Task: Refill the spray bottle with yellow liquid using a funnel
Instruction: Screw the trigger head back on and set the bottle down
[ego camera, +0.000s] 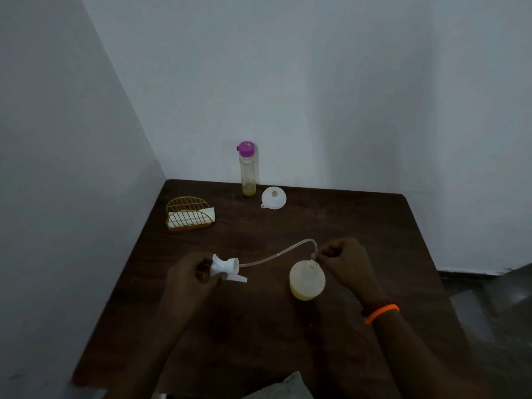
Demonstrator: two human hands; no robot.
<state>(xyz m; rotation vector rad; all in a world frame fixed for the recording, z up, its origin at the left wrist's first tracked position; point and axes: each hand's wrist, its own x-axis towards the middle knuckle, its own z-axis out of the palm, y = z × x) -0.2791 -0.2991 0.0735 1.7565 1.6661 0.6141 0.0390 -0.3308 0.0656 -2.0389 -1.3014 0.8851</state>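
The round translucent spray bottle (307, 280) stands on the dark wooden table (259, 312) with a little yellow liquid at its bottom and its neck uncapped. My left hand (191, 279) grips the white spray head (227, 267), held off to the bottle's left. Its clear dip tube (283, 250) arcs rightward and down toward the bottle's neck. My right hand (344, 260) pinches the tube's end just above that neck. A white funnel (273, 197) lies near the back edge. Beside it stands a tall clear bottle (248, 171) with a purple cap and some yellow liquid inside.
A gold wire napkin holder (188, 214) with white napkins sits at the back left. Pale walls meet in a corner behind the table. The floor shows past the table's right edge. A light cloth (288, 387) lies at the near edge.
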